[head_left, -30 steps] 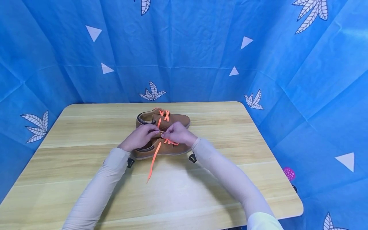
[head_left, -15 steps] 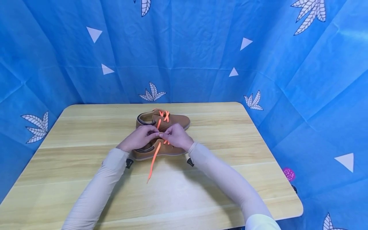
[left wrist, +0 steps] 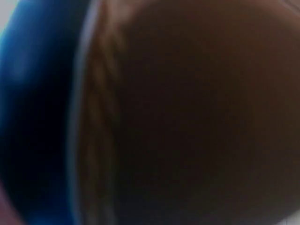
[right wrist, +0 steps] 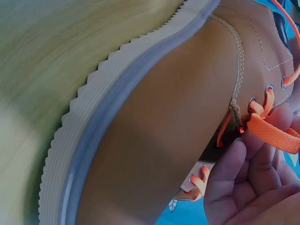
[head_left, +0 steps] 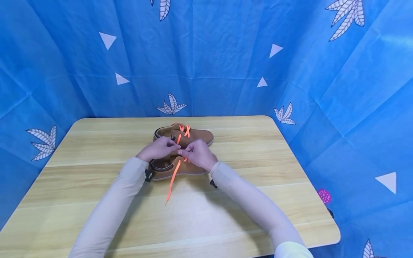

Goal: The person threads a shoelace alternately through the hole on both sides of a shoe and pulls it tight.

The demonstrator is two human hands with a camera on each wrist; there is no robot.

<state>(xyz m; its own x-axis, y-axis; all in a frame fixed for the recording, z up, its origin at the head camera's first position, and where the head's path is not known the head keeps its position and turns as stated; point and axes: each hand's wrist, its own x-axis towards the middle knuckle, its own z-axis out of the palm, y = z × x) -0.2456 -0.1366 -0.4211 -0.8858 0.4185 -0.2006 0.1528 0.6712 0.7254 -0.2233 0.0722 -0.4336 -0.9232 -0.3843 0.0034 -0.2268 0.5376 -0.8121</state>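
Observation:
A brown shoe [head_left: 191, 170] with orange laces lies on its sole, toe to the right. Over its lace opening, my left hand [head_left: 158, 147] and right hand [head_left: 199, 154] meet almost fingertip to fingertip. In the right wrist view, the right thumb and fingers [right wrist: 229, 161] pinch at the eyelets, where an orange shoelace [right wrist: 272, 133] passes over them. Left thumb and forefinger seem to pinch the lace too; what lies between them is mostly hidden. One loose lace end [head_left: 172, 182] hangs over the shoe's near side onto the table. A dark, blurred close-up fills the left wrist view.
Just behind stands a second brown shoe [head_left: 201, 135], also with orange laces and pointing right. Both are on a wood-patterned table [head_left: 258, 208]. A blue patterned cloth [head_left: 219, 53] encloses the back and sides.
The left hand has shifted slightly right and up. My right hand has moved a little left, with its fingers drawn closer together over the laces. Both shoes stay in place.

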